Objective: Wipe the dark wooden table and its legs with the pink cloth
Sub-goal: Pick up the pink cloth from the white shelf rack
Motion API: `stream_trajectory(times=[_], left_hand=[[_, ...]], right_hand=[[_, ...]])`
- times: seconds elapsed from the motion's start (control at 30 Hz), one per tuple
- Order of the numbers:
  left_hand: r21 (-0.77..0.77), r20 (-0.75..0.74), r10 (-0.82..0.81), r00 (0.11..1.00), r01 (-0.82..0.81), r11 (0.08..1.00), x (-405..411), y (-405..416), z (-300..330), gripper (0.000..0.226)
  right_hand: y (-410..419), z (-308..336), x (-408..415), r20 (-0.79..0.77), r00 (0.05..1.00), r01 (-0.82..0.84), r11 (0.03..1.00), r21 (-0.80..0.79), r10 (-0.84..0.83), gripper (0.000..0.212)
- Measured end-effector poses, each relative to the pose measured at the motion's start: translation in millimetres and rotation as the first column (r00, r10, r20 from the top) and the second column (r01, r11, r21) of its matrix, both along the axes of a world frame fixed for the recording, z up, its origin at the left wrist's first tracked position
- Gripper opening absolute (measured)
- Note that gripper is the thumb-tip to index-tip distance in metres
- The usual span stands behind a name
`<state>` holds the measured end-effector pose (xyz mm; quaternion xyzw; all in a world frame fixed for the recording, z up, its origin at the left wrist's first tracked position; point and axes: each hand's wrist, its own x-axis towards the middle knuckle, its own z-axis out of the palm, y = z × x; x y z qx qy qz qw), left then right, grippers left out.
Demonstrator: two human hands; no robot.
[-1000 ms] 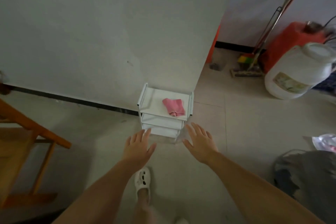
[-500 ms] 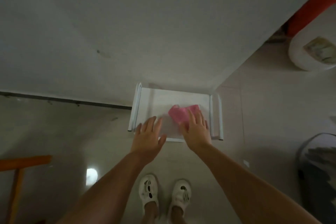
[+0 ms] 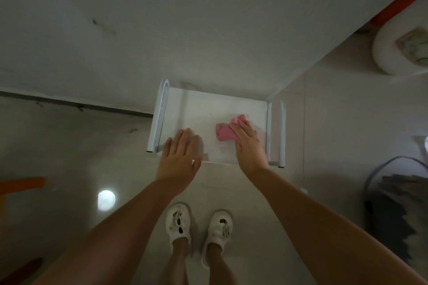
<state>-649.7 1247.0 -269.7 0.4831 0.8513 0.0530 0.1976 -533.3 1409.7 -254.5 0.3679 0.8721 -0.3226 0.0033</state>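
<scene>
Hands over a white shelf rack [image 3: 159,120]

The right hand [image 3: 249,146] lies on the pink cloth [image 3: 225,131] (crumpled, right of centre on the top shelf), fingers over it; the left hand [image 3: 179,157] hovers flat, fingers spread.

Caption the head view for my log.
Right hand on pink cloth atop white rack; left hand open at its front edge.

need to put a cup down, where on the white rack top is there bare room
Bare patch on the small white metal rack top: the back left, between its left rail and the crumpled pink cloth. The front is crowded by the left hand and right hand.
</scene>
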Motion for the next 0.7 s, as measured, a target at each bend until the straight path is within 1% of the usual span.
stream_trajectory(times=[0.07, 0.1, 0.2, 0.27, 0.33, 0.43, 0.47, 0.53, 0.6, 0.7], left_hand=[[-0.041, 0.068, 0.032, 0.997, -0.029, 0.999, 2.0, -1.8, 28.6, 0.073], [-0.050, 0.081, 0.046, 0.996, -0.042, 0.998, 4.2, -4.4, 45.0, 0.074], [0.007, 0.112, 0.114, 0.987, -0.116, 0.993, 12.3, -18.9, 105.8, 0.082], [0.010, 0.096, 0.161, 0.982, -0.162, 0.987, 19.0, -37.7, 139.0, 0.076], [0.042, 0.048, 0.235, 0.971, -0.237, 0.971, 25.5, -61.2, 164.2, 0.076], [0.057, -0.006, 0.392, 0.920, -0.391, 0.919, 42.2, -98.4, 190.5, 0.076], [0.063, -0.017, 0.463, 0.886, -0.461, 0.885, 51.4, -108.1, 199.2, 0.077], [0.095, -0.032, 0.630, 0.776, -0.625, 0.775, 77.8, -126.4, 213.9, 0.074], [0.111, -0.038, 0.740, 0.672, -0.733, 0.671, 111.8, -140.5, 224.3, 0.070], [0.125, -0.028, 0.852, 0.524, -0.843, 0.523, 170.8, -160.6, 233.0, 0.079]], right_hand=[[4.0, 27.7, 0.5, -0.025, 0.999, -0.020, 1.000, -0.018, 0.020, 0.044], [4.1, 43.1, 0.4, -0.023, 0.998, -0.058, 0.998, 0.007, 0.058, 0.044], [0.8, 91.7, 0.8, -0.057, 0.980, -0.184, 0.977, 0.109, 0.191, 0.044], [-4.6, 117.7, 1.3, -0.067, 0.946, -0.302, 0.938, 0.170, 0.316, 0.047], [-9.7, 134.3, -0.5, -0.076, 0.884, -0.436, 0.873, 0.218, 0.461, 0.053], [-19.2, 150.7, -4.7, -0.074, 0.764, -0.594, 0.743, 0.308, 0.641, 0.064], [-23.3, 157.5, -5.2, -0.080, 0.730, -0.623, 0.709, 0.331, 0.679, 0.066], [-34.2, 173.5, -6.4, -0.089, 0.645, -0.699, 0.632, 0.335, 0.759, 0.061], [-45.4, 187.2, -6.4, -0.095, 0.508, -0.785, 0.505, 0.358, 0.856, 0.054], [-67.8, 198.6, -3.2, -0.148, 0.260, -0.875, 0.298, 0.382, 0.954, 0.061]])
